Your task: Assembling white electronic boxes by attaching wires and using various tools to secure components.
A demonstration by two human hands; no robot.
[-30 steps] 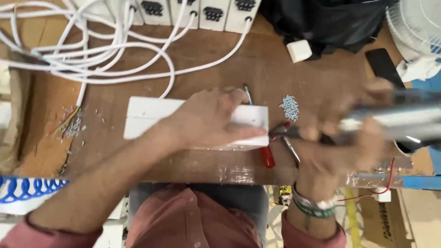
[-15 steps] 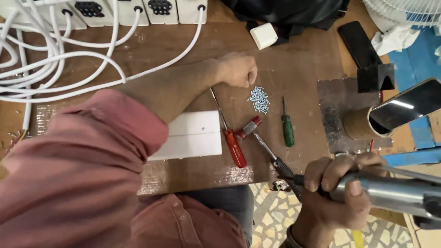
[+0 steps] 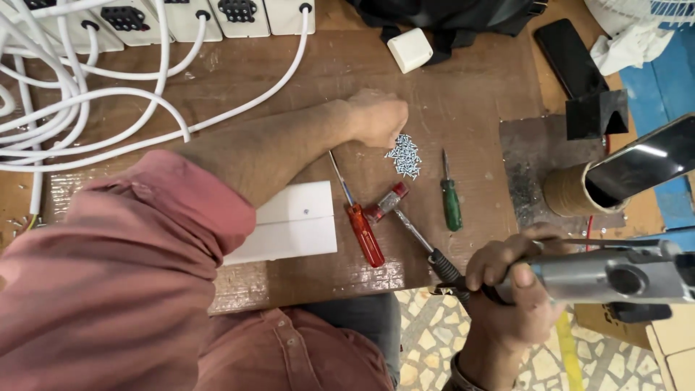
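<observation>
My left hand [image 3: 378, 118] reaches across the brown table to a small pile of silver screws [image 3: 405, 156]. Its fingers are curled at the pile's edge and the fingertips are hidden. My right hand [image 3: 507, 289] is closed on a grey power screwdriver [image 3: 615, 275] just off the table's front edge. The tool's long bit [image 3: 416, 233] points up-left, toward a small red piece [image 3: 387, 203]. A white rectangular plate [image 3: 289, 224] lies by my left arm. Beside the plate is a red-handled screwdriver [image 3: 365, 235], and a green-handled screwdriver [image 3: 452, 204] lies right of the screws.
White power strips [image 3: 239, 14] and looped white cables [image 3: 87, 108] fill the back left. A white cube adapter [image 3: 410, 49], a black phone [image 3: 568, 47], a black block [image 3: 597, 112] and a cardboard tube [image 3: 572, 192] on a metal plate [image 3: 521, 159] stand at the right.
My left hand left the white plate and moved out to the screw pile. My right hand with the power screwdriver dropped toward the table's front edge.
</observation>
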